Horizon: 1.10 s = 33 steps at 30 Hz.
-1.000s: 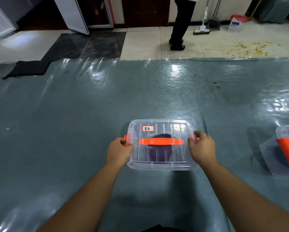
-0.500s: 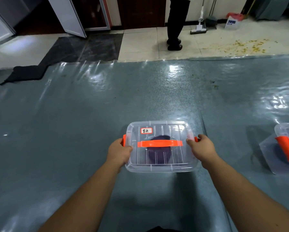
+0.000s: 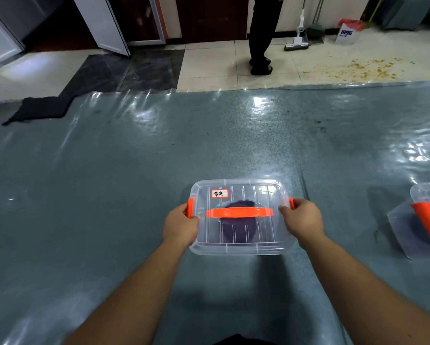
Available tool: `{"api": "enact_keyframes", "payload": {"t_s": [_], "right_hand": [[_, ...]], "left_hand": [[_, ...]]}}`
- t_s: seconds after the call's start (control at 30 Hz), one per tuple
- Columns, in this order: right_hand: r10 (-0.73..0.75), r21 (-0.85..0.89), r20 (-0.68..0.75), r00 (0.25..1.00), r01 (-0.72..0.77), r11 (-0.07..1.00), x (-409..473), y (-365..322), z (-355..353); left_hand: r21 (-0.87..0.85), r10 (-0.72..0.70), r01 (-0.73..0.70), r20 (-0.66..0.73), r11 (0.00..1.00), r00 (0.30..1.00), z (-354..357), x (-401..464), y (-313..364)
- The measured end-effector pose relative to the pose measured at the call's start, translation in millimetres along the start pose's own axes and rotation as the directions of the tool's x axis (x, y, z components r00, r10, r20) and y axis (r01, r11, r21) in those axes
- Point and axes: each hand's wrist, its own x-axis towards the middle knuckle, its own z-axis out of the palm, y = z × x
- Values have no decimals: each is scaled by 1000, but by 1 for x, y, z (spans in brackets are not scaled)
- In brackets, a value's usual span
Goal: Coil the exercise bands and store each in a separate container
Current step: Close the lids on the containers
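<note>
A clear plastic container with an orange handle and a labelled lid sits in front of me on the grey table. A coiled purple band lies inside it, seen through the lid. My left hand grips the container's left end at the orange side latch. My right hand grips the right end at the other orange latch. A second clear container with an orange handle and something dark inside lies at the right edge, partly cut off.
The table is covered with a glossy clear sheet. A dark cloth lies at its far left edge. Beyond the table a person's legs stand on the tiled floor, with a mop and debris nearby.
The container sits slightly nearer to me than before. Both hands have shifted along its ends to the orange side latches.
</note>
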Motion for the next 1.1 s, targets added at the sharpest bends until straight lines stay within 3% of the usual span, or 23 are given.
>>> {"api": "enact_keyframes", "payload": {"t_s": [0.33,0.5,0.67,1.1], "right_hand": [[-112,-145,-58,992,103,984,-9,-3,2],[-75,-173,-15,997,71,982,-8,-8,-1],[54,-147,72,996,-43,988,-6,-15,-4],[17,-233,31,999,-9,972,-19,-24,-3]], "left_hand": [[-13,4,-4,1,1000,1000,0,-1,1],[-9,1,-1,7,1000,1000,0,-1,1],[16,3,-3,4,1000,1000,0,-2,1],[41,10,-10,-1,999,1000,3,3,0]]}}
